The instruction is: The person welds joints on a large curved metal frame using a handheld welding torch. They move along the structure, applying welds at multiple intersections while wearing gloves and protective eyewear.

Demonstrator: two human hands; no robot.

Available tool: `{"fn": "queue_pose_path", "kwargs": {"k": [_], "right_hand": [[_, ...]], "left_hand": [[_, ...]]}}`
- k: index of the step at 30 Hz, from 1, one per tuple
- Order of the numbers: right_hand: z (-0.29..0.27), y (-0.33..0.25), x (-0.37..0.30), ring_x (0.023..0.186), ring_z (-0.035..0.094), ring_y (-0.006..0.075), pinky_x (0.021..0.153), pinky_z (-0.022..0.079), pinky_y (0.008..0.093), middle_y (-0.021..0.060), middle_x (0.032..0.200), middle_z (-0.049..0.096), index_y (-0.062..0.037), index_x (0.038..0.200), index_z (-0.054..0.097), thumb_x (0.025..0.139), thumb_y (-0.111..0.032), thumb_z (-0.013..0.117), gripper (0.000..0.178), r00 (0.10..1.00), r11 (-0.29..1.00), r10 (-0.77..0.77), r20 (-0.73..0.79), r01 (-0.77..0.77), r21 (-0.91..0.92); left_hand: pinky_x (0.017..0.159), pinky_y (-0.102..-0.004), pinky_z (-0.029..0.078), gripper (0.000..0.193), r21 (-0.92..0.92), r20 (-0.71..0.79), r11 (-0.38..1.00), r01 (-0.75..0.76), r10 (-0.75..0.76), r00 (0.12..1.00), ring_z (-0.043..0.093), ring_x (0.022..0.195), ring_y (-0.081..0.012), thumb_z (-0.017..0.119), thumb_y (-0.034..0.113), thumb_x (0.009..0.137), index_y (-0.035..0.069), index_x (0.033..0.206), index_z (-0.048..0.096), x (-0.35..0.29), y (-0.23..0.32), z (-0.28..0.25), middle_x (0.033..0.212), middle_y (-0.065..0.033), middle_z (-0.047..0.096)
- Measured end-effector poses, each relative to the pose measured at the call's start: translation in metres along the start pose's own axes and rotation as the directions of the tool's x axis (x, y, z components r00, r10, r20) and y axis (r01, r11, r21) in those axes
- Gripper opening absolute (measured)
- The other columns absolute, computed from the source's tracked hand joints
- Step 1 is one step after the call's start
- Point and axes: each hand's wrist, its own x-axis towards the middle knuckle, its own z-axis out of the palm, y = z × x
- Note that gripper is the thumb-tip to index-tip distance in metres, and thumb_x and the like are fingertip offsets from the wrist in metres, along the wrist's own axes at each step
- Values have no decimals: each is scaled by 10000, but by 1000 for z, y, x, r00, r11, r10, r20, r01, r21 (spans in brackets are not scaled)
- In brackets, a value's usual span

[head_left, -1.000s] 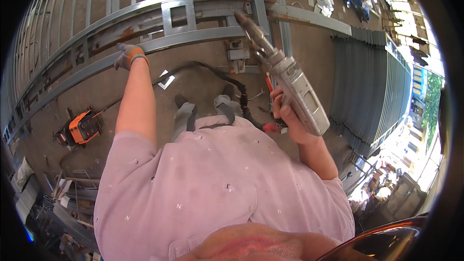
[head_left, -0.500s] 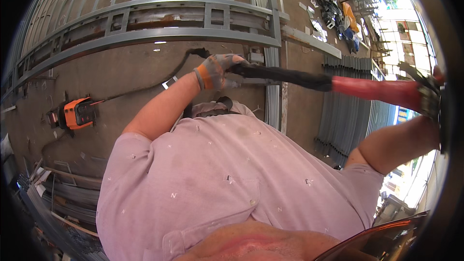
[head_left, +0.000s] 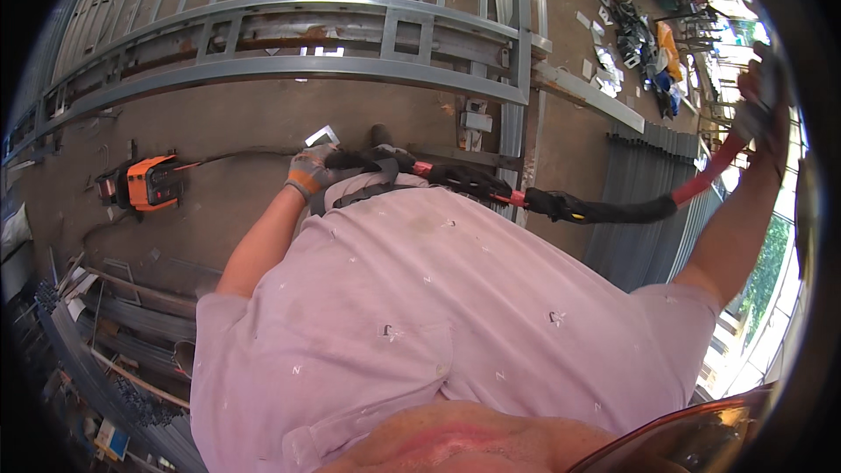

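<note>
A thick cable [head_left: 613, 208], red with black wrapping, sags across the front of my body between my two hands. My left hand [head_left: 311, 168], in a grey and orange glove, is closed around its black-wrapped part near my waist. Far to the right, my right hand [head_left: 764, 105] is raised at the picture's rim. The red end of the cable runs up into it; the fingers there are dark and partly blurred. From my left hand the line continues leftward along the floor to an orange and black box-shaped machine [head_left: 153, 182].
A welded metal frame [head_left: 263, 70] with many bars spans the far side. Stacked grey metal profiles [head_left: 604, 236] stand to the right. More metal lengths [head_left: 131, 324] lie at the lower left. A scrap heap with an orange bag [head_left: 667, 51] sits at the far right.
My left hand has moved left and nearer to my waist. My right hand has risen along the right rim. The cable, stretched nearly straight before, now hangs lower, with more length showing.
</note>
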Motion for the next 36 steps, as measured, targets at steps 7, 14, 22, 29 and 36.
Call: {"fn": "queue_pose_path", "kwargs": {"k": [7,14,22,29,36], "right_hand": [[201,265,107,594,602,97,527,457,267,3,717,645,-71,1042,717,1095,-448,685,382,853,913,335,400,-188,-363],[282,366,164,617,573,90,523,461,279,-7,776,670,-81,1092,793,979,-409,838,350,613,845,521,595,-272,-460],[310,397,208,564,552,112,528,454,300,5,681,610,-56,942,765,933,-254,845,214,367,770,638,677,-322,-550],[321,405,222,561,551,115,531,454,298,2,677,604,-63,1003,790,907,-227,850,199,266,755,649,713,-339,-561],[328,402,226,572,559,122,528,475,312,-1,687,603,-69,1061,812,879,-206,864,234,254,725,685,683,-330,-604]], "left_hand": [[769,-476,608,246,304,82,949,81,-111,990,765,901,-351,776,313,794,188,1006,770,10,32,-22,955,-95,783],[842,-486,610,544,384,65,898,214,-258,964,746,1023,-353,714,284,714,205,1252,706,-24,30,-24,1099,-112,763],[848,-468,606,506,350,118,888,299,-358,926,742,1011,-351,728,256,739,181,1239,707,-14,33,-12,1103,-100,762],[831,-458,596,447,341,76,906,249,-291,954,741,999,-344,767,229,765,165,1205,718,-9,42,-18,1106,-90,760],[816,-488,597,468,296,93,903,312,-353,931,723,969,-381,722,203,689,165,1155,695,9,49,-23,1043,-122,739]]}}
